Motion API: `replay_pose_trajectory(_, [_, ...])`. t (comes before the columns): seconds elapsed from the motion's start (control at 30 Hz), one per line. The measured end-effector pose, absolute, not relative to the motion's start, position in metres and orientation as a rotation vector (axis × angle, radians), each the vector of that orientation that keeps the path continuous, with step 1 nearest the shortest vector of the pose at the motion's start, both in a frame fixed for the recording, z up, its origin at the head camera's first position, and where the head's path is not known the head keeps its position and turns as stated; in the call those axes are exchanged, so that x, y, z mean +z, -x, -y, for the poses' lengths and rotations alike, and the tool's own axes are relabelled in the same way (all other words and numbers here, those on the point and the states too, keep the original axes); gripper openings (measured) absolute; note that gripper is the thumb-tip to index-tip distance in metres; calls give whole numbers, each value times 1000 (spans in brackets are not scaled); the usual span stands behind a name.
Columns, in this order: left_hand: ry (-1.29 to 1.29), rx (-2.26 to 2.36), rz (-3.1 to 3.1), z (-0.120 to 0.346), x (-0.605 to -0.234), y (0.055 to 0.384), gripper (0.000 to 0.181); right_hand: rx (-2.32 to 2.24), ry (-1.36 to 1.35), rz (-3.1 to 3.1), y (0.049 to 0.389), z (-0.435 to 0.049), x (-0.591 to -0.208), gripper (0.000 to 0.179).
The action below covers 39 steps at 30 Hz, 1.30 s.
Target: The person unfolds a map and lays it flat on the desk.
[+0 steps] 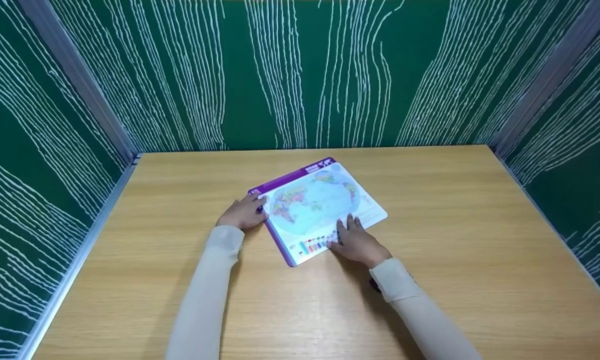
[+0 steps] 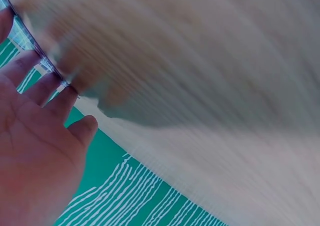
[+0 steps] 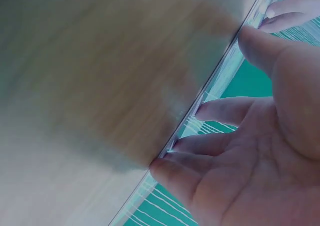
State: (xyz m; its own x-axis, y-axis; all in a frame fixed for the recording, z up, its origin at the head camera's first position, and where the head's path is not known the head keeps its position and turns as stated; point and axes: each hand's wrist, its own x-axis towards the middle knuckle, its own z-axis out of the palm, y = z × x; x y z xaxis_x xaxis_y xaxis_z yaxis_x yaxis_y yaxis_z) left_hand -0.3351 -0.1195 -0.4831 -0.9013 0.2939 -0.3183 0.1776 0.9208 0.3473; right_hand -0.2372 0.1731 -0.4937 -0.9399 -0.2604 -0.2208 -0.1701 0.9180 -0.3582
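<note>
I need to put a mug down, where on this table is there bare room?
The table is bare right of the map board out to its right edge, along the back strip by the green wall, and left of the left hand. The near edge between the sleeves is free too. It is crowded only mid-table, where both hands, the right hand included, touch the board.

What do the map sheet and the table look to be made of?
The map sheet looks like thin laminated card or plastic: flat, glossy, printed with a world map and a purple border, and edge-on in the right wrist view it shows as a thin stiff sheet. The table shows light wood grain with a smooth matte finish, probably laminate or veneer; the pictures leave that open.
</note>
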Motion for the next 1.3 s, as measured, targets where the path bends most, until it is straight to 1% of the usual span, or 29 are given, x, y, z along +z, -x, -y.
replay_pose_trajectory(0.3, [-361,487,-2718,120,-481,331,60,-496,364,-2810,237,-174,-488,72])
replay_pose_trajectory(0.83, [-297,506,-2737,119,-479,318,60,-495,339,-2710,245,-181,-480,73])
replay_pose_trajectory(1.07, [-341,456,-2768,118,-478,313,61,-527,355,-2674,250,-187,-478,74])
replay_pose_trajectory(1.3, [-348,432,-2772,118,-479,311,62,-562,426,-2662,254,-195,-478,74])
